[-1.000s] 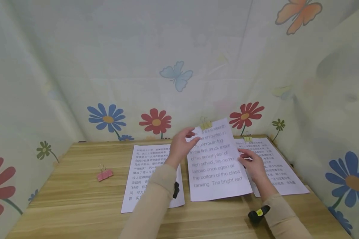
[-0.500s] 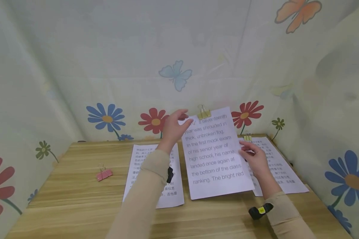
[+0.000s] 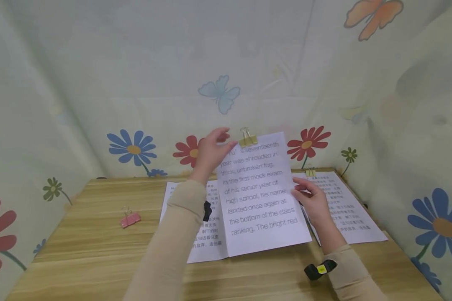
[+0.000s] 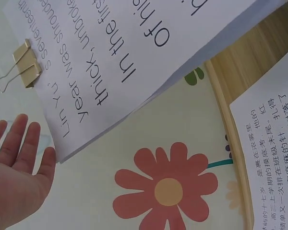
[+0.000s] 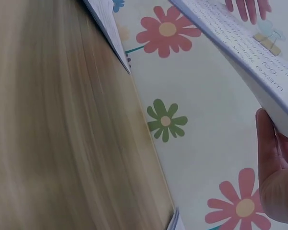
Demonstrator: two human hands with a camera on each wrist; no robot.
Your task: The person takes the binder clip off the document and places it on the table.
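Note:
My right hand (image 3: 312, 202) grips the right edge of a clipped stack of printed paper (image 3: 260, 192), held tilted up above the table. English text covers its front page. A yellow binder clip (image 3: 247, 141) bites the top edge, its wire handles raised. Beside that clip is my left hand (image 3: 212, 150), at the stack's upper left corner. Its fingers show extended in the left wrist view, with one fingertip right at the paper corner (image 4: 57, 155). The right wrist view shows the right thumb and fingers (image 5: 266, 139) around the stack's edge.
Partly covered by the raised stack, a sheet with Chinese text (image 3: 207, 244) lies on the wooden table (image 3: 79, 246). A similar stack (image 3: 346, 213) with its own yellow clip (image 3: 310, 172) lies right. A pink binder clip (image 3: 130, 219) sits left. A flowered curtain (image 3: 154, 104) stands behind.
The clipped stack has come up and left with both hands, tipping more upright. It now overlaps the left sheet in the head view. The pink clip and right stack have stayed put.

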